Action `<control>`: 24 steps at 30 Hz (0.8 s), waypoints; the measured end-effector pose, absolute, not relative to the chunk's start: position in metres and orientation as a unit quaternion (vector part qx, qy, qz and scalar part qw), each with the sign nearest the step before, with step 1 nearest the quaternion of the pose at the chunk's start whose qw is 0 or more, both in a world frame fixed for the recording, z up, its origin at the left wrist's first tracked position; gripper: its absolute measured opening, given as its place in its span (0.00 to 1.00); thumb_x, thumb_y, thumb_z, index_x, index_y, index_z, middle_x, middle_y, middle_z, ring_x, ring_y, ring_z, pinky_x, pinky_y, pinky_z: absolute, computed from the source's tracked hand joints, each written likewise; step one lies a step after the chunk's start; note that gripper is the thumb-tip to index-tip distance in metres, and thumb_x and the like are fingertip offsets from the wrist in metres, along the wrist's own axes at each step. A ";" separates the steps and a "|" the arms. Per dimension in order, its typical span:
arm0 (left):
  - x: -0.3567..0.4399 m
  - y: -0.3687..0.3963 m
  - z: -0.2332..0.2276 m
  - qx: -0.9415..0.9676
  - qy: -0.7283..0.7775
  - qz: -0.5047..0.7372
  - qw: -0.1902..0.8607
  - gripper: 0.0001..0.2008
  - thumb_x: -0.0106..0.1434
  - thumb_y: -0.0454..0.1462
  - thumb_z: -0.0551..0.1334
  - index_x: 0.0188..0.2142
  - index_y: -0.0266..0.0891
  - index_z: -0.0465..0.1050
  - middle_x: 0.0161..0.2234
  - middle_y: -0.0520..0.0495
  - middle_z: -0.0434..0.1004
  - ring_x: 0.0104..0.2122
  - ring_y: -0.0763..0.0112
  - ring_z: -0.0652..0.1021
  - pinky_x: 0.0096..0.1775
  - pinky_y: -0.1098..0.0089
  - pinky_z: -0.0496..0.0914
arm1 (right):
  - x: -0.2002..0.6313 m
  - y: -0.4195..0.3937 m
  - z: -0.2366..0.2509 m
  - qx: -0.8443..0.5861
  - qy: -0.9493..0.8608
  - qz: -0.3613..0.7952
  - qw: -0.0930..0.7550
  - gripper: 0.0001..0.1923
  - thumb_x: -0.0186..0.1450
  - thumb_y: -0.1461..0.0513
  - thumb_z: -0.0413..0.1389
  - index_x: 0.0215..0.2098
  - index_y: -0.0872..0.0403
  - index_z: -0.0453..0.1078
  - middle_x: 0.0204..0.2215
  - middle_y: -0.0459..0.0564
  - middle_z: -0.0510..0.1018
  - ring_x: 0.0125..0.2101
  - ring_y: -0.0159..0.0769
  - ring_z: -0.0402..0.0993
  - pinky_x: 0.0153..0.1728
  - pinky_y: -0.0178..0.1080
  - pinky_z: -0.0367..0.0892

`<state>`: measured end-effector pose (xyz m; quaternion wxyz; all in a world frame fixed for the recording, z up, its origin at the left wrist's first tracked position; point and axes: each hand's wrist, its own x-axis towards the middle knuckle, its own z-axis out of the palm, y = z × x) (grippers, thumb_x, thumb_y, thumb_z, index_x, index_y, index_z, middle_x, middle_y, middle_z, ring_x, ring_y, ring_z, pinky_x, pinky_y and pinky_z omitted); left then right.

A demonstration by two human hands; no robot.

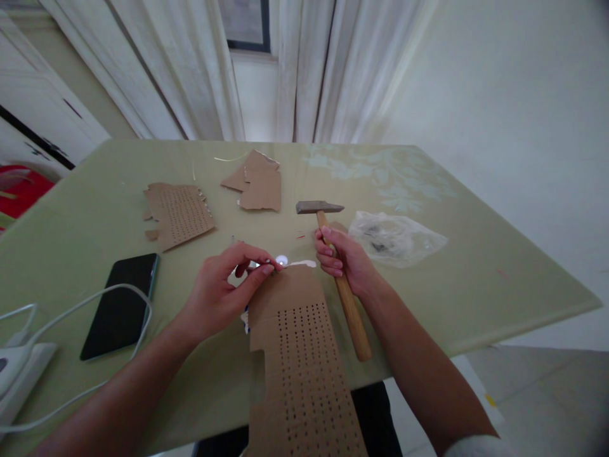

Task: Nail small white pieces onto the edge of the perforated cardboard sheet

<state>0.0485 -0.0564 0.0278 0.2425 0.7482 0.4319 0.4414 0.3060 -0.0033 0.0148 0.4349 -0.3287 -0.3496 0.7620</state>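
Note:
My right hand [343, 259] grips the wooden handle of a hammer [333, 254], whose grey metal head points left above the table. My left hand [227, 289] pinches a small shiny nail-like piece [257, 264] between thumb and fingers at the top edge of a long cardboard strip [299, 355] punched with rows of holes. The strip runs from my hands toward me over the table's near edge. A small white round object [281, 259] lies just beyond my left fingertips.
Another perforated cardboard piece [178, 214] and plain cardboard scraps [257, 181] lie farther back on the green table [476, 266]. A clear plastic bag [394, 238] sits right of the hammer. A black phone [121, 304], white cable [71, 311] and power strip [14, 368] are at the left.

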 end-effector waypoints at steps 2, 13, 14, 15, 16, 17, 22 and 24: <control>0.048 -0.056 0.028 0.749 0.436 0.434 0.245 0.05 0.73 0.38 0.67 0.42 0.44 0.85 0.35 0.49 0.88 0.27 0.72 0.76 0.27 0.70 0.66 | 0.306 -0.003 0.014 -0.329 -0.348 0.763 0.435 0.25 0.61 0.49 0.74 0.32 0.51 0.64 0.21 0.34 0.62 0.16 0.20 0.43 0.11 0.26 0.44; 0.049 -0.056 0.027 0.761 0.438 0.421 0.228 0.06 0.73 0.38 0.67 0.42 0.44 0.85 0.35 0.50 0.88 0.27 0.73 0.75 0.29 0.69 0.66 | 0.306 -0.004 0.016 -0.333 -0.349 0.765 0.427 0.25 0.61 0.49 0.74 0.32 0.51 0.63 0.21 0.34 0.62 0.16 0.20 0.43 0.11 0.26 0.44; 0.050 -0.056 0.027 0.763 0.437 0.419 0.226 0.07 0.73 0.38 0.66 0.42 0.44 0.85 0.35 0.50 0.88 0.27 0.73 0.75 0.29 0.69 0.66 | 0.306 -0.004 0.016 -0.334 -0.348 0.766 0.426 0.25 0.61 0.49 0.73 0.32 0.51 0.63 0.21 0.34 0.62 0.16 0.20 0.43 0.11 0.26 0.44; 0.050 -0.056 0.028 0.766 0.437 0.416 0.223 0.07 0.73 0.38 0.66 0.42 0.44 0.86 0.34 0.50 0.88 0.26 0.73 0.74 0.29 0.69 0.66 | 0.306 -0.004 0.016 -0.335 -0.347 0.766 0.424 0.24 0.62 0.50 0.73 0.33 0.51 0.63 0.21 0.34 0.62 0.16 0.20 0.43 0.11 0.26 0.44; 0.050 -0.056 0.029 0.767 0.437 0.415 0.221 0.07 0.73 0.38 0.66 0.42 0.44 0.86 0.34 0.50 0.87 0.26 0.72 0.74 0.30 0.69 0.66 | 0.306 -0.004 0.015 -0.335 -0.347 0.766 0.424 0.24 0.62 0.50 0.73 0.33 0.51 0.63 0.21 0.34 0.62 0.16 0.20 0.43 0.12 0.27 0.44; 0.051 -0.057 0.029 0.769 0.436 0.414 0.217 0.07 0.73 0.38 0.66 0.42 0.44 0.85 0.33 0.50 0.87 0.26 0.72 0.74 0.30 0.69 0.66 | 0.306 -0.003 0.015 -0.335 -0.347 0.766 0.425 0.24 0.62 0.50 0.73 0.33 0.51 0.64 0.21 0.34 0.62 0.16 0.20 0.43 0.12 0.27 0.44; 0.054 -0.059 0.030 0.777 0.423 0.424 0.192 0.05 0.72 0.36 0.67 0.42 0.43 0.85 0.33 0.52 0.88 0.26 0.73 0.73 0.29 0.70 0.66 | 0.306 -0.004 0.012 -0.333 -0.347 0.766 0.427 0.24 0.62 0.50 0.73 0.34 0.51 0.65 0.22 0.34 0.63 0.16 0.21 0.44 0.11 0.26 0.44; 0.055 -0.059 0.031 0.780 0.421 0.424 0.185 0.05 0.72 0.35 0.67 0.42 0.43 0.85 0.32 0.52 0.87 0.27 0.72 0.73 0.29 0.71 0.67 | 0.305 -0.004 0.011 -0.334 -0.348 0.764 0.427 0.23 0.62 0.50 0.73 0.35 0.52 0.66 0.22 0.34 0.63 0.16 0.21 0.44 0.11 0.26 0.44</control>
